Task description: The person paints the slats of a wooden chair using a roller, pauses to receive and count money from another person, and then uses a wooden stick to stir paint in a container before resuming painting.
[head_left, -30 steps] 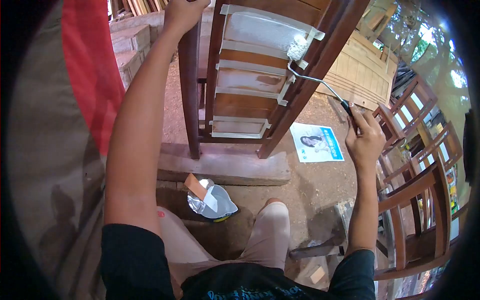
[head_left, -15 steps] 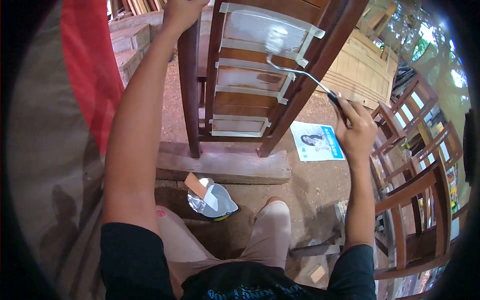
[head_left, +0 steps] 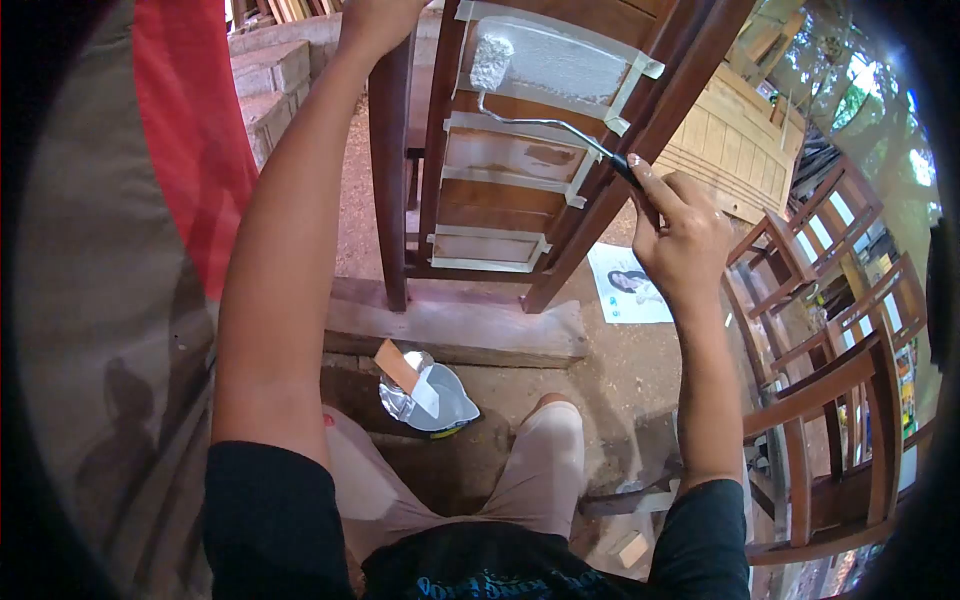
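Note:
My right hand (head_left: 685, 235) is closed around the black handle of a small paint roller (head_left: 545, 122). Its white, paint-loaded roller head presses on the left end of the top taped panel (head_left: 575, 65), which is coated white. This panel belongs to a dark brown wooden chair (head_left: 395, 190) standing tilted before me. Lower down, a middle panel (head_left: 515, 157) has a thin, patchy white coat, and a bottom panel (head_left: 485, 247) is framed in masking tape too. At the top edge my left hand (head_left: 388, 22) grips the chair's left post; its fingertips are cut off by the frame.
A wooden beam (head_left: 460, 325) lies under the chair's legs. Between my knees sits a paint container (head_left: 455, 400) with foil and a wooden stick (head_left: 397, 366). A printed sheet (head_left: 632, 285) lies on the ground. Brown chairs (head_left: 850, 400) stand at right; red-and-grey cloth (head_left: 185, 130) hangs at left.
My right hand has moved the roller leftward across the top panel, from its middle to its left end. My left hand stays at the post; the view has shifted slightly.

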Demonstrator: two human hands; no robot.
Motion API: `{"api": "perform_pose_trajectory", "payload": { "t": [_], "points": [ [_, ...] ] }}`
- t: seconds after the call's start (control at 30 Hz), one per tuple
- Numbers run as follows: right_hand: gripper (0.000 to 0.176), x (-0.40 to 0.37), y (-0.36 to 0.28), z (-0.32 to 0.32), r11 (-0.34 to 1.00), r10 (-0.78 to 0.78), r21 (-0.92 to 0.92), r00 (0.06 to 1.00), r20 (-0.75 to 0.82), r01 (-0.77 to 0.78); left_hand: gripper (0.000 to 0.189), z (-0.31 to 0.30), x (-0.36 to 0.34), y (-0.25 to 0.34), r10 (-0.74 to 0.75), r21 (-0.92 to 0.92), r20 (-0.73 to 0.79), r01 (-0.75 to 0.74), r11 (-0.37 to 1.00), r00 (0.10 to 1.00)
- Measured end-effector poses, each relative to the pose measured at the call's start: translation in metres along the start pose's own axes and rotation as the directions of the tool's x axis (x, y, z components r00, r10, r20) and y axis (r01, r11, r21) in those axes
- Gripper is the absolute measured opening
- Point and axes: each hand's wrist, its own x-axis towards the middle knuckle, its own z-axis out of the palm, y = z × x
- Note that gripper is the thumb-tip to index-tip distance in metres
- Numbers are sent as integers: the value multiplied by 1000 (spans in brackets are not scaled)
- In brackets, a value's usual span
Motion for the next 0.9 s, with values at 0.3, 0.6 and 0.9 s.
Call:
{"api": "perform_pose_trajectory", "payload": {
  "t": [0.3,0.6,0.9],
  "points": [
    [35,-10,10,3,999,39,27,999,-4,-39,43,4,-10,16,-34,-189,-90,17,982,995],
    [33,-10,1,5,991,135,7,989,62,-136,44,2,-12,18,-56,-223,-93,34,974,994],
    [30,-7,2,11,996,60,65,998,10,-60,50,0,-12,22,-55,-199,-76,39,979,996]
  ]
}}
